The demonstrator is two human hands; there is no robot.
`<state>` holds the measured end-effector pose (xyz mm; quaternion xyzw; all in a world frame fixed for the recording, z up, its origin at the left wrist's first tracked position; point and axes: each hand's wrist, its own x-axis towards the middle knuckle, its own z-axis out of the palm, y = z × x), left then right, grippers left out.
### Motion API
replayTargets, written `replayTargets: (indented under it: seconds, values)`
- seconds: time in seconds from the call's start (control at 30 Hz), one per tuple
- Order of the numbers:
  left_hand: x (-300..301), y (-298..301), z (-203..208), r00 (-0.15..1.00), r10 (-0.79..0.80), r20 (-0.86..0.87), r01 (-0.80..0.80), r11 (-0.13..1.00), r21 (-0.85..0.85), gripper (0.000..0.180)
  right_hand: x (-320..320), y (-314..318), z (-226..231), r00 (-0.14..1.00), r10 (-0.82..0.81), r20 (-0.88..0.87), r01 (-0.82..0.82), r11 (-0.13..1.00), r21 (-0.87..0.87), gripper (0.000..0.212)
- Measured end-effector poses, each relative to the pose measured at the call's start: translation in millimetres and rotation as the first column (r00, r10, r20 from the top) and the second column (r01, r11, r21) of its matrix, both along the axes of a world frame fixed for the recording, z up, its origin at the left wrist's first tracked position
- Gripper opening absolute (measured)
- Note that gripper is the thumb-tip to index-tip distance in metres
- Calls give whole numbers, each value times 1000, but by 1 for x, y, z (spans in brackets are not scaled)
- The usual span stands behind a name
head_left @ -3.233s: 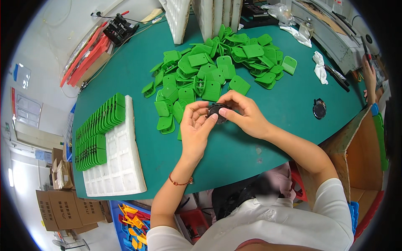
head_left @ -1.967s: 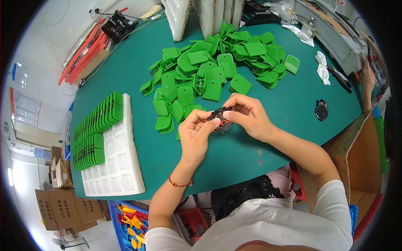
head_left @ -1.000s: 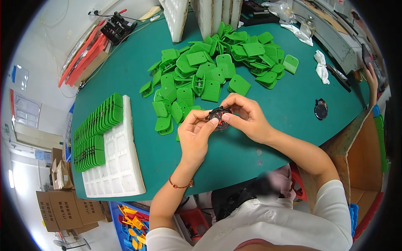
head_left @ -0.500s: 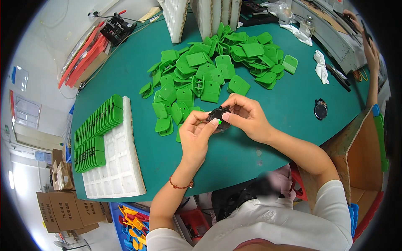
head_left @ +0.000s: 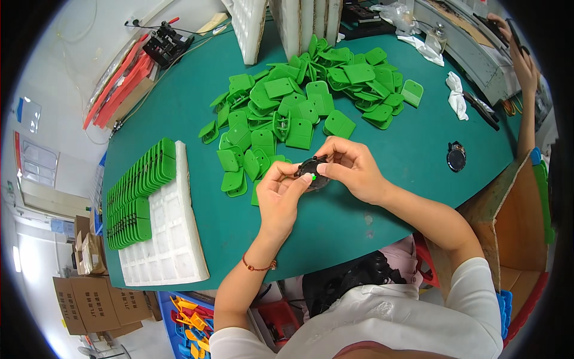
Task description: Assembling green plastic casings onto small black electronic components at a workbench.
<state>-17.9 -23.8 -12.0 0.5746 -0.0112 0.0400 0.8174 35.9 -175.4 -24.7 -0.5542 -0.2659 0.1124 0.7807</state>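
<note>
Both my hands hold a round black smartwatch body (head_left: pixel 314 173) without a strap, just above the green table and in front of a pile of clips. A small green light shows on its face. My left hand (head_left: pixel 281 186) is closed on its left edge, the thumb pressing near the light. My right hand (head_left: pixel 353 167) pinches the upper right edge, with its thumb across the face. Beyond my fingers lies a heap of green plastic clips (head_left: pixel 299 133). Another round black smartwatch body (head_left: pixel 457 157) lies on the table to the right.
At left, a white foam tray (head_left: pixel 173 254) carries rows of green clips (head_left: pixel 140 164). Upright foam panels (head_left: pixel 293 27) stand at the back. A cardboard box (head_left: pixel 520 233) stands at the right edge, near another person's arm (head_left: pixel 527 113). Below left, a blue bin holds colored clips (head_left: pixel 194 326).
The view has shifted very slightly. Both hands keep their hold on the watch body, which stays in nearly the same place.
</note>
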Motion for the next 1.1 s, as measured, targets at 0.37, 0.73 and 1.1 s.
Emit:
replayTargets:
  seconds: [0.37, 0.73, 1.1]
  values:
    - [-2, -2, 2, 999, 32, 32, -33, 998, 49, 11, 4, -3, -2, 995, -20, 100, 29, 995, -90, 15]
    - [10, 15, 2, 994, 58, -90, -84, 944, -319, 17, 36, -16, -14, 538, -279, 795, 815, 415, -405, 39]
    - [9, 11, 6, 993, 101, -62, -111, 976, -188, 18, 40, -23, 7, 899, -228, 375, 430, 628, -649, 24]
